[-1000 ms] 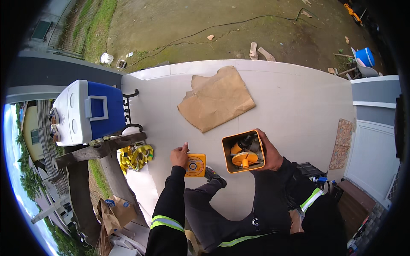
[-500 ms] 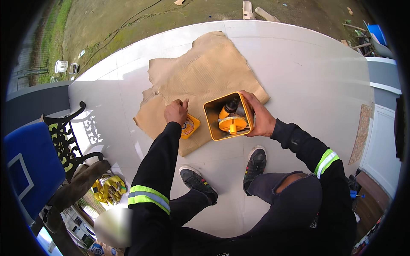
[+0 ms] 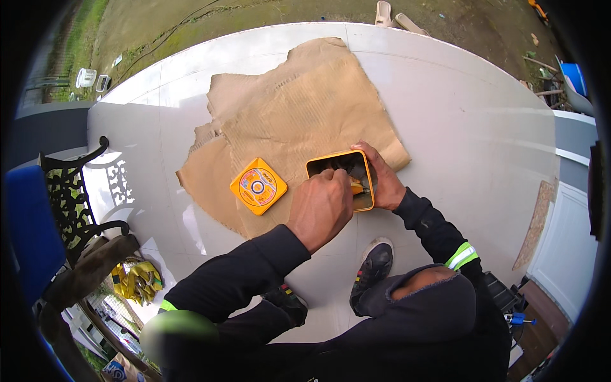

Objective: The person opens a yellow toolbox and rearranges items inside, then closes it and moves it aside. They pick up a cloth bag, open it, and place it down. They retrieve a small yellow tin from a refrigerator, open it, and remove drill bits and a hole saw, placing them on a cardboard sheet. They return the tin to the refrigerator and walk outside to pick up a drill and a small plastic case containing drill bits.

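My right hand (image 3: 387,185) grips the right side of a square yellow-rimmed tin (image 3: 340,153), which is tilted so its opening faces me. My left hand (image 3: 323,207) reaches into that opening with its fingers curled and closed. What the fingertips hold is hidden behind the hand. A yellow-orange piece (image 3: 358,188) shows inside, just right of the left hand, and dark items lie deeper in the tin. To the left, a square yellow lid (image 3: 258,186) with a round label lies flat on a torn brown cardboard sheet (image 3: 305,108).
Pale tiles (image 3: 458,127) surround the cardboard. At the left stand a black ornate metal bench (image 3: 76,197) and a blue chair back (image 3: 32,223), with yellow straps (image 3: 136,280) below. My shoes (image 3: 374,270) are near the tin. Beige slippers (image 3: 407,23) lie beyond the far tile edge.
My left hand has moved right, away from the yellow lid, and into the tin. The lid is now uncovered on the cardboard. My right hand still holds the tin.
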A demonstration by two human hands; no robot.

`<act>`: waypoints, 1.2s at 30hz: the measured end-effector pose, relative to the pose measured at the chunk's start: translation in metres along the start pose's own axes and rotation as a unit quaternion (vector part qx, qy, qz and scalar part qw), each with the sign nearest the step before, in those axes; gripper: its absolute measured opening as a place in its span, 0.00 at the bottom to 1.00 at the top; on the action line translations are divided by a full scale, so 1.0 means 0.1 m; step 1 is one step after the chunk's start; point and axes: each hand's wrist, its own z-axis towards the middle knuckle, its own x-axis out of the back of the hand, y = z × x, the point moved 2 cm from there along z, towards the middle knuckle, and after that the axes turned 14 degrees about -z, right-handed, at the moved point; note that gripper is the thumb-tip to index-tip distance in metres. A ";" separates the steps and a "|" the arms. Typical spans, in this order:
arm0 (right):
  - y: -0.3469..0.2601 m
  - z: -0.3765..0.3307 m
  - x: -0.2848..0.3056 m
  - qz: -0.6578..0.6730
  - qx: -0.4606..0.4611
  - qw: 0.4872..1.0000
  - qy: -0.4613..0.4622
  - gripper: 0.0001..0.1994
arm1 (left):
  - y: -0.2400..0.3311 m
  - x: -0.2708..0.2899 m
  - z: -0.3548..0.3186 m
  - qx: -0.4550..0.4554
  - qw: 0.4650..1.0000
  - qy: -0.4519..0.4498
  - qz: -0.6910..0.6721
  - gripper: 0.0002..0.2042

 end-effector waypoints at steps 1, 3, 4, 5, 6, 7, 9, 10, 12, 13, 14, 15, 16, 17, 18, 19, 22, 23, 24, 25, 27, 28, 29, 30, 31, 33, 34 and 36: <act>0.02 -0.01 -0.01 -0.011 -0.002 1.000 -0.001 0.61 | 0.03 -0.11 0.10 0.046 0.998 -0.022 0.034 0.10; 0.04 -0.03 -0.01 -0.035 0.016 0.999 0.023 0.61 | 0.01 -0.30 0.24 0.119 0.985 -0.025 0.122 0.11; 0.06 -0.04 -0.02 -0.029 0.000 1.000 0.012 0.61 | -0.04 -0.36 0.29 0.117 0.986 -0.021 0.119 0.11; 0.08 -0.06 -0.02 -0.020 -0.014 1.000 0.011 0.61 | -0.08 -0.44 0.34 0.126 0.985 -0.033 0.114 0.12; 0.09 -0.08 -0.02 -0.010 -0.029 0.999 0.009 0.62 | -0.12 -0.53 0.37 0.144 0.982 -0.049 0.111 0.12; 0.09 -0.11 -0.03 0.002 -0.047 0.999 0.007 0.62 | -0.12 -0.60 0.38 0.138 0.984 -0.023 0.115 0.10; 0.05 -0.17 -0.02 -0.017 -0.048 0.998 0.025 0.62 | -0.11 -0.71 0.40 0.146 0.980 0.024 0.130 0.08; 0.02 -0.18 -0.03 -0.023 -0.041 0.998 0.040 0.62 | -0.12 -0.72 0.41 0.151 0.979 0.020 0.139 0.08; -0.04 -0.19 -0.06 -0.057 -0.047 0.996 0.053 0.63 | -0.14 -0.72 0.44 0.163 0.973 0.018 0.162 0.08; -0.06 -0.18 -0.07 -0.073 -0.048 0.994 0.061 0.63 | -0.15 -0.71 0.45 0.155 0.974 0.022 0.163 0.09; -0.08 -0.19 -0.07 -0.081 -0.047 0.993 0.066 0.63 | -0.16 -0.70 0.46 0.147 0.975 0.028 0.165 0.10; -0.10 -0.19 -0.07 -0.088 -0.047 0.993 0.068 0.63 | -0.17 -0.69 0.46 0.144 0.975 0.029 0.168 0.11; -0.10 -0.19 -0.06 -0.095 -0.044 0.992 0.074 0.63 | -0.18 -0.68 0.44 0.133 0.977 0.013 0.168 0.11; -0.10 -0.19 -0.05 -0.076 -0.051 0.994 0.067 0.63 | -0.16 -0.67 0.42 0.119 0.978 0.028 0.167 0.11; -0.10 -0.20 -0.04 -0.058 -0.055 0.995 0.065 0.62 | -0.14 -0.65 0.38 0.104 0.980 0.042 0.166 0.11; -0.08 -0.20 -0.03 -0.035 -0.071 0.995 0.055 0.62 | -0.09 -0.64 0.33 0.096 0.981 0.046 0.163 0.11; -0.06 -0.22 0.00 -0.043 -0.059 0.995 0.068 0.58 | 0.10 -0.42 0.17 0.027 0.991 0.101 0.087 0.11; -0.05 -0.23 0.01 -0.050 -0.057 0.995 0.071 0.57 | 0.18 -0.32 0.09 -0.003 0.993 0.107 0.049 0.11; -0.04 -0.23 -0.02 0.015 -0.086 0.995 0.054 0.58 | 0.27 -0.20 -0.01 -0.029 0.994 0.110 0.010 0.11; -0.03 -0.24 -0.02 0.009 -0.080 0.995 0.059 0.59 | 0.36 -0.10 -0.11 -0.009 0.994 0.104 -0.028 0.11; -0.02 -0.25 -0.01 -0.004 -0.073 0.996 0.060 0.61 | 0.53 0.09 -0.32 0.036 0.990 0.091 -0.101 0.12; -0.03 -0.26 0.02 -0.017 -0.079 0.996 0.048 0.61 | 0.57 0.16 -0.37 0.048 0.989 0.066 -0.127 0.13; -0.04 -0.26 0.08 -0.024 -0.072 0.997 0.031 0.61 | 0.60 0.22 -0.42 0.061 0.986 0.041 -0.153 0.13; -0.07 -0.26 0.15 -0.027 -0.062 0.998 0.014 0.60 | 0.61 0.29 -0.49 0.086 0.979 0.017 -0.183 0.14; -0.12 -0.27 0.21 -0.027 -0.083 0.996 -0.015 0.60 | 0.62 0.38 -0.57 0.127 0.970 -0.031 -0.203 0.14; -0.29 -0.34 0.53 -0.098 -0.073 0.993 -0.006 0.47 | 0.62 0.61 -0.79 0.225 0.933 -0.128 -0.251 0.13; -0.42 -0.38 0.70 -0.135 -0.078 0.988 0.014 0.42 | 0.63 0.74 -0.91 0.261 0.914 -0.145 -0.273 0.14; -0.70 -0.37 0.87 -0.156 -0.080 0.982 0.067 0.35 | 0.70 1.04 -1.16 0.329 0.877 -0.170 -0.307 0.15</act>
